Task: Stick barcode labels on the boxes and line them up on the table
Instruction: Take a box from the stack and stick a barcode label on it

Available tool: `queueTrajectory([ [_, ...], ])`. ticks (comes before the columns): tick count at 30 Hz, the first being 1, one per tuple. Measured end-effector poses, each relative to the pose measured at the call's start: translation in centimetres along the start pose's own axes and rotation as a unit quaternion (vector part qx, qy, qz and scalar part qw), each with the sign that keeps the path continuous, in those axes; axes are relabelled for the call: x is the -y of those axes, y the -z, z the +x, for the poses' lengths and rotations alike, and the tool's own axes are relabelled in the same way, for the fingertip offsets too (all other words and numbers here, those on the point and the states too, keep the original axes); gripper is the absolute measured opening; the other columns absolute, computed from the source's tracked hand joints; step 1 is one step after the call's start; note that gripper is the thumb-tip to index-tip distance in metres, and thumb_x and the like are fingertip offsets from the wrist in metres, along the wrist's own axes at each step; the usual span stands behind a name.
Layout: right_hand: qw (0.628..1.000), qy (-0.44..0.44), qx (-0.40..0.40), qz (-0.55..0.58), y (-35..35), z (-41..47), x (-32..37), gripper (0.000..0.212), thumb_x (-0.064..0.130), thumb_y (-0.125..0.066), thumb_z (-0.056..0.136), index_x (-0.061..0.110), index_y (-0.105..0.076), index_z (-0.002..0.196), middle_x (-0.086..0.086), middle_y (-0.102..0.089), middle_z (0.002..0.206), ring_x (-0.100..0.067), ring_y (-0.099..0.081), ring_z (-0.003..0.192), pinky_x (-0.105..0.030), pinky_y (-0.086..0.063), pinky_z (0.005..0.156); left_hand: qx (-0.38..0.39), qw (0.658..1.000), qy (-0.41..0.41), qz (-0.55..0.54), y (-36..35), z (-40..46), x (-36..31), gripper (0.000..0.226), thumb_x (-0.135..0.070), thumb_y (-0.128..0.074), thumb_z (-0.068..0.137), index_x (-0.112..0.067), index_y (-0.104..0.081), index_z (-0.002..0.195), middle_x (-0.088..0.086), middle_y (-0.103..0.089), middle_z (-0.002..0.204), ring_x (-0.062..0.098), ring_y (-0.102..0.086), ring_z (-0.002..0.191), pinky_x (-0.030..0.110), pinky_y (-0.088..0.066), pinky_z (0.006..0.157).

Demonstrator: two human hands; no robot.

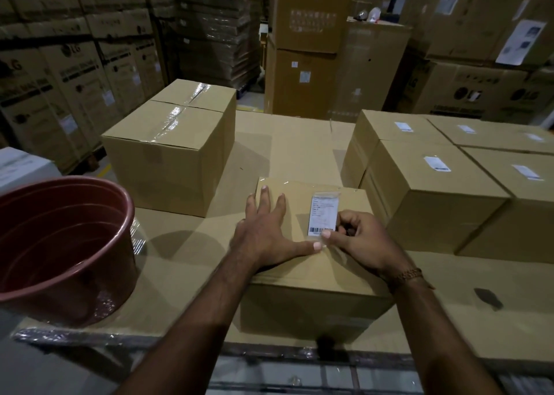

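Observation:
A brown cardboard box [311,289] stands at the near edge of the table [186,244]. A white barcode label [323,214] lies on its top, toward the right. My left hand [266,232] lies flat on the box top with fingers spread, its thumb pressing just below the label. My right hand [356,238] has its fingers curled at the label's lower right corner, with the thumb on the label's bottom edge. Several labelled boxes [434,190] stand in rows at the right. At the back left stand two unlabelled taped boxes [168,151].
A reddish-brown plastic tub [63,244] stands on the table's left end. Tall stacks of warehouse cartons [305,44] fill the background. A dark small object [487,298] lies on the table at the near right.

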State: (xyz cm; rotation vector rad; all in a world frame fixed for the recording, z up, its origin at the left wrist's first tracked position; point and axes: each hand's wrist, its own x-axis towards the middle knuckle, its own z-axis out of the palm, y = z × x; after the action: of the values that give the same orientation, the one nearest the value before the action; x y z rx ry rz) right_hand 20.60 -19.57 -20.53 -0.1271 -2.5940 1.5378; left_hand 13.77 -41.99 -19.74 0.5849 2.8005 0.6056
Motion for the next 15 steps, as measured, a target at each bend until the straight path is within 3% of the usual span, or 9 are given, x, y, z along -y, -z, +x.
queueTrajectory([
  [4, 1.000, 0.006, 0.004, 0.014, 0.05, 0.14, -0.12, 0.015, 0.022, -0.084, 0.091, 0.017, -0.082, 0.105, -0.009, -0.066, 0.080, -0.010, -0.056, 0.071, -0.031, -0.053, 0.070, -0.007, 1.000, -0.005, -0.004, 0.05, -0.08, -0.04, 0.140, -0.101, -0.058, 0.062, -0.034, 0.003, 0.168, -0.003, 0.026, 0.173, 0.026, 0.021, 0.160, 0.061, -0.022, 0.124],
  [8, 1.000, 0.011, -0.005, 0.019, 0.07, 0.09, -0.33, 0.012, 0.021, -0.084, 0.091, 0.014, -0.082, 0.101, 0.010, -0.055, 0.068, -0.005, -0.049, 0.063, -0.025, -0.044, 0.063, -0.012, 1.000, -0.011, -0.007, -0.06, -0.13, 0.08, 0.141, -0.103, -0.056, 0.060, -0.034, 0.001, 0.169, -0.004, 0.024, 0.174, 0.026, 0.018, 0.161, 0.062, -0.022, 0.123],
  [10, 0.999, 0.010, -0.010, 0.029, -0.06, 0.05, -0.23, 0.010, 0.018, -0.084, 0.090, 0.012, -0.081, 0.098, 0.012, -0.053, 0.065, -0.004, -0.046, 0.060, -0.022, -0.040, 0.059, -0.009, 1.000, -0.012, -0.012, 0.15, -0.19, 0.08, 0.141, -0.101, -0.060, 0.060, -0.034, 0.000, 0.169, -0.004, 0.023, 0.174, 0.025, 0.019, 0.161, 0.062, -0.021, 0.124],
  [15, 0.997, 0.002, 0.005, 0.077, -0.26, 0.04, 0.30, 0.018, 0.018, -0.087, 0.084, 0.005, -0.075, 0.087, -0.012, -0.063, 0.073, -0.016, -0.051, 0.068, -0.031, -0.042, 0.068, -0.012, 1.000, -0.009, -0.021, 0.51, -0.65, -0.21, 0.142, -0.098, -0.065, 0.059, -0.032, -0.003, 0.169, -0.003, 0.022, 0.175, 0.024, 0.020, 0.161, 0.060, -0.022, 0.126],
])
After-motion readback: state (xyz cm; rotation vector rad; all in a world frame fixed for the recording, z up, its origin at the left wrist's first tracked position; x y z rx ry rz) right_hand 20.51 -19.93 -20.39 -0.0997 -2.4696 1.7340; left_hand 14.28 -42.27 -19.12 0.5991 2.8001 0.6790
